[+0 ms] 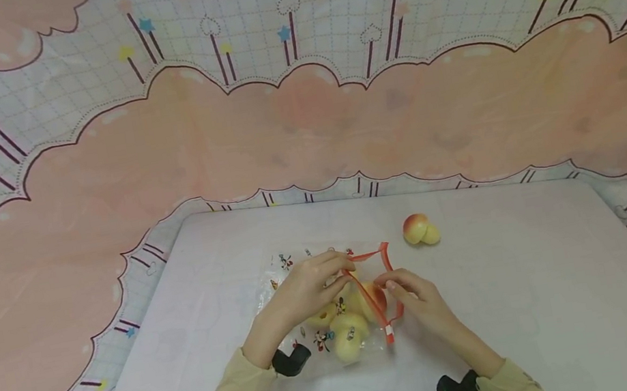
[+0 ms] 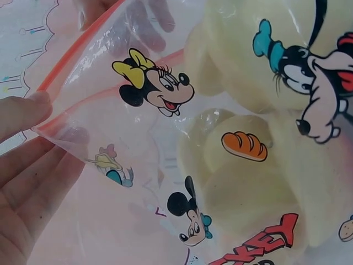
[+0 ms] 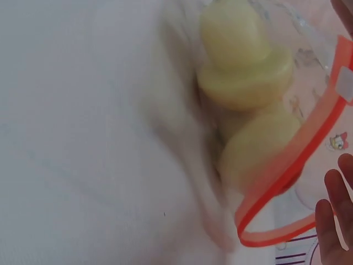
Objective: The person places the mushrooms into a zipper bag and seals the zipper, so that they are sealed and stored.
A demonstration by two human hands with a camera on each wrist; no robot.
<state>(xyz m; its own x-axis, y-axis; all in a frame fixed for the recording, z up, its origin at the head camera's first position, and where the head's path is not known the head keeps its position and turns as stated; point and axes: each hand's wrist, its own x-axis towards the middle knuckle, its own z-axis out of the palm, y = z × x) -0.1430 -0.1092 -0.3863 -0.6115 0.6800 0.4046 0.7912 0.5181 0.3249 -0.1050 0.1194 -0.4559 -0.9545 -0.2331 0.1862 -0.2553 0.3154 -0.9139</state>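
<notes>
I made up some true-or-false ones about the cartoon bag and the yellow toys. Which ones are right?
1. Both hands hold the bag's red zip edge. True: the left hand and the right hand pinch the rim of the bag.
2. The bag is empty. False: pale yellow toys lie inside it.
3. One peach-coloured toy lies outside the bag on the table. True.
4. The bag's mouth is zipped shut. False: the red rim gapes open.
5. The bag is plain. False: cartoon characters are printed on it.
</notes>
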